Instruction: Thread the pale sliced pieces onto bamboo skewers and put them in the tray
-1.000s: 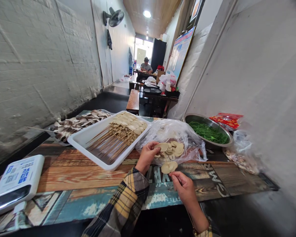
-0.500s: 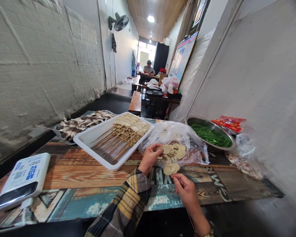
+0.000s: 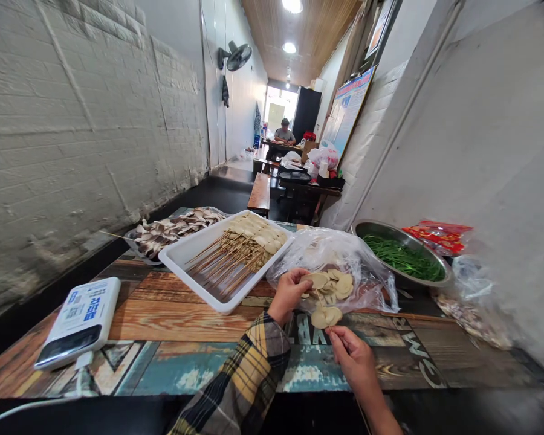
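My left hand [image 3: 290, 293], in a plaid sleeve, pinches a pale round slice [image 3: 318, 280] at the mouth of a clear plastic bag [image 3: 335, 251] with several more slices [image 3: 340, 285] lying in it. My right hand [image 3: 352, 356] is closed on a thin bamboo skewer [image 3: 323, 307] that points up toward the left hand. Two or three slices [image 3: 325, 316] sit threaded on that skewer just above the right fingers. Both hands hover over the painted wooden table [image 3: 163, 314].
A white tray [image 3: 184, 258] of finished skewers [image 3: 245, 244] lies left of the bag, with a tray of sliced mushrooms [image 3: 172, 226] behind it. A steel bowl of greens [image 3: 401, 254] and a red packet [image 3: 439, 235] stand right. A white device [image 3: 82, 319] lies front left. A person [image 3: 284, 132] sits far back.
The camera has turned left and tilted up, so everything sits further right and lower in view. My hands keep the same hold on slice and skewer, drawn slightly closer together.
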A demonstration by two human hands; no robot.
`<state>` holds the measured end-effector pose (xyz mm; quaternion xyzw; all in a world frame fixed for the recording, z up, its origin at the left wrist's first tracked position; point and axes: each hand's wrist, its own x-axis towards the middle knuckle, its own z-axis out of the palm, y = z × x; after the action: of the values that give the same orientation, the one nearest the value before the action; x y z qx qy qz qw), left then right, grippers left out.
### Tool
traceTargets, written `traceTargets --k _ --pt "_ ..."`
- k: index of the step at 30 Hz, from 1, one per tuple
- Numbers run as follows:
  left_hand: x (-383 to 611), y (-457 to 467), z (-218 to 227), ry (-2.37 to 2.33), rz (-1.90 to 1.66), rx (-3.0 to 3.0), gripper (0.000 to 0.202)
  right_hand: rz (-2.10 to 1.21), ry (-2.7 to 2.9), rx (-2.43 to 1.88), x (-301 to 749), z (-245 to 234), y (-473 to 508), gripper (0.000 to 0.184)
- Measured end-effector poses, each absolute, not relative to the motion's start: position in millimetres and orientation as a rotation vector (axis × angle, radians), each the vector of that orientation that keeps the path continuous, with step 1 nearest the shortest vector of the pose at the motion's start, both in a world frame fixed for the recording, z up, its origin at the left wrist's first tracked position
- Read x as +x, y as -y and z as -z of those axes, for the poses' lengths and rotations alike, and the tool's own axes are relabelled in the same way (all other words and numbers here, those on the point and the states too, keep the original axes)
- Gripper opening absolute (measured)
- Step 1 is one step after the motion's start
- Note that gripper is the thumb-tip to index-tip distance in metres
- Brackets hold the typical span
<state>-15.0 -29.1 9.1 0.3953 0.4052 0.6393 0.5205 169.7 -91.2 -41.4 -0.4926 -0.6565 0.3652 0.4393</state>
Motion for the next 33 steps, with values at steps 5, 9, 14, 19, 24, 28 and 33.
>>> traceTargets --k 5,9,14,19,24,28,33 --pt "-15.2 27.9 -7.4 -0.978 -1.527 0.935 0.017 -0.902 1.634 -1.217 172.5 46.8 90.1 0.036" --pt "-15.5 28.2 -7.5 -0.972 -1.524 0.928 0.016 -0.922 1.644 -1.212 174.2 49.6 89.0 0.035" --pt "-15.2 28.6 -7.7 -0.984 -1.524 0.914 0.017 -0.894 1.665 -1.220 173.0 46.7 89.2 0.035" --pt "-14.5 28.0 -7.9 -0.981 -1.529 0.914 0.016 -0.895 1.664 -1.234 172.5 46.9 89.3 0.036" --pt "-14.8 27.4 -7.7 -0.964 -1.545 0.880 0.018 -0.872 1.672 -1.225 173.5 46.2 89.5 0.036" --pt "-14.9 26.8 -7.8 -0.967 -1.552 0.871 0.022 -0.900 1.672 -1.201 173.6 43.3 90.1 0.038" --pt "-14.2 25.8 -7.4 -0.969 -1.540 0.889 0.023 -0.926 1.650 -1.193 171.9 43.1 90.1 0.038"
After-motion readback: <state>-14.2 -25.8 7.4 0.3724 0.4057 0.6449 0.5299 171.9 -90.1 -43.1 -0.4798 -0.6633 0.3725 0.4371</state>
